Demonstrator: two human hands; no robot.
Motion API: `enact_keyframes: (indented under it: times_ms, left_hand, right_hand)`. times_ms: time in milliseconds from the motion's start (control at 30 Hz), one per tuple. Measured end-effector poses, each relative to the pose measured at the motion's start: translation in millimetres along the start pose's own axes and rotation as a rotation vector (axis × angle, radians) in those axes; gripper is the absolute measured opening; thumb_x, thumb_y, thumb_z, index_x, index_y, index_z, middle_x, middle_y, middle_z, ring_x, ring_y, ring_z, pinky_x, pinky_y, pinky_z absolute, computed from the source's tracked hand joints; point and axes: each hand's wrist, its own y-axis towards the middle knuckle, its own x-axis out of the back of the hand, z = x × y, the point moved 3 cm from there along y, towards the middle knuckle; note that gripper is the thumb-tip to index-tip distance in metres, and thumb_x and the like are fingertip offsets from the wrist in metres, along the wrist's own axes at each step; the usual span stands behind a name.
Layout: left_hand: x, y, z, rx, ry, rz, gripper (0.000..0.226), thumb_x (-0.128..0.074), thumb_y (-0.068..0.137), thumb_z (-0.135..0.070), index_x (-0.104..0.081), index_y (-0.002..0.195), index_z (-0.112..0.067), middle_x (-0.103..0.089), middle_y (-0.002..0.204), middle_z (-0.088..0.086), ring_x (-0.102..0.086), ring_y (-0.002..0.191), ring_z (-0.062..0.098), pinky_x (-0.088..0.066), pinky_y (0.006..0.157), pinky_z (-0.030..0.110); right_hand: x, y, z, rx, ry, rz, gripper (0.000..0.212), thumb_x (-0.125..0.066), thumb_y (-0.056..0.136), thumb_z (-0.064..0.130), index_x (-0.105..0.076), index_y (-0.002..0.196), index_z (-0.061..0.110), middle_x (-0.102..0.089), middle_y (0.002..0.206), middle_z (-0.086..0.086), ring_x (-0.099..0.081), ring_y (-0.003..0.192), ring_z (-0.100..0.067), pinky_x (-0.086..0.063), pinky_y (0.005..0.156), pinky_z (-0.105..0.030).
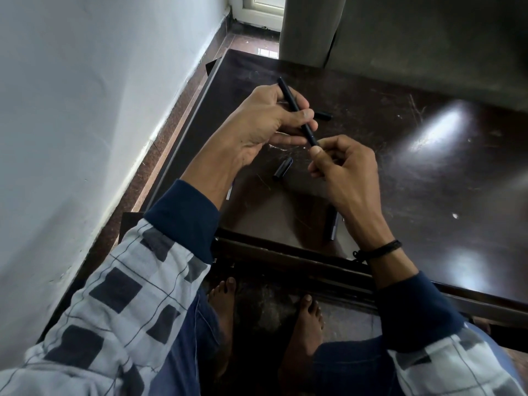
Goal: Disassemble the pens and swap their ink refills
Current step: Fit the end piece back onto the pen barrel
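Note:
A slim black pen barrel (289, 97) is held slantwise above the dark table. My left hand (265, 124) grips its middle between thumb and fingers. My right hand (343, 167) pinches its near end at the tip; what sits at that tip is hidden by my fingers. A black pen cap (283, 168) lies on the table under my hands. Another short black piece (324, 115) lies just beyond my left hand. A second dark pen body (331, 224) lies near the table's front edge, partly behind my right wrist. A thin pale piece (229, 192) shows beside my left forearm.
The dark glossy wooden table (428, 167) is scratched and reflects light at the right. A white wall (85, 110) runs along the left, close to the table edge. A grey curtain (311, 30) hangs beyond the far edge. My bare feet stand on the floor under the table.

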Motion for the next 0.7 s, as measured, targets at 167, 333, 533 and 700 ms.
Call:
enact_keyframes:
  times_ms: [167,333,533,700]
  left_hand:
    - [1,0,-1,0.007,0.013,0.016,0.013,-0.067,0.096,-0.002,-0.059,0.103,-0.010,-0.078,0.092,0.013,-0.078,0.096,0.025,-0.063,0.077,0.036]
    - [3,-1,-2,-0.002,0.004,0.006,0.013,-0.068,0.096,-0.002,-0.060,0.102,-0.010,-0.078,0.091,0.012,-0.078,0.096,0.026,-0.063,0.078,0.037]
    - [16,1,-5,0.000,-0.064,-0.127,0.012,-0.070,0.095,-0.003,-0.062,0.096,-0.012,-0.078,0.086,0.010,-0.079,0.089,0.025,-0.062,0.073,0.032]
    - [22,2,-5,0.014,-0.082,-0.176,0.011,-0.070,0.095,-0.005,-0.062,0.094,-0.013,-0.078,0.084,0.009,-0.079,0.086,0.023,-0.062,0.072,0.032]
  right_hand:
    - [0,3,-4,-0.022,0.044,0.032,0.010,-0.065,0.101,0.021,-0.072,0.094,0.020,-0.073,0.070,0.001,-0.069,0.066,-0.010,-0.059,0.070,-0.038]
    - [0,5,-4,-0.061,0.138,0.112,0.009,-0.065,0.103,0.023,-0.073,0.098,0.023,-0.076,0.076,-0.001,-0.070,0.070,-0.009,-0.054,0.072,-0.029]
    - [19,14,-10,-0.018,-0.122,0.005,0.006,-0.077,0.093,0.031,-0.075,0.099,0.030,-0.075,0.086,0.009,-0.071,0.081,-0.006,-0.061,0.082,-0.035]
    - [32,15,-15,-0.027,-0.461,-0.014,0.004,-0.077,0.089,0.026,-0.074,0.092,0.029,-0.067,0.080,0.018,-0.063,0.081,-0.006,-0.050,0.074,-0.030]
